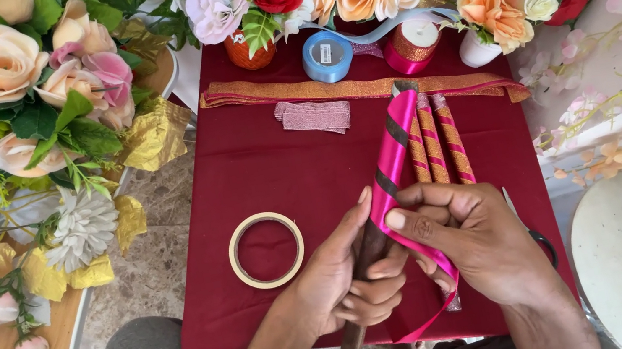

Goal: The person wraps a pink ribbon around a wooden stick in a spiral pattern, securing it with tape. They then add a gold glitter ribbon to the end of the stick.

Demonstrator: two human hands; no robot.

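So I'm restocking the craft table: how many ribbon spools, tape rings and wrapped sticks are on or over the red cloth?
Ribbon spools: 2, blue and pink
Tape rings: 1
Finished wrapped sticks: 3
Stick being wrapped in pink ribbon: 1, held by left hand and right hand
Total: 7

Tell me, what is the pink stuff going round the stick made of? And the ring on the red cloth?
The pink ribbon looks like satin: smooth, with a bright shine. The stick seems to be dark wood, though that is uncertain. Both the left hand and the right hand hold them. The ring looks like a roll of cream paper tape, dull and matte.
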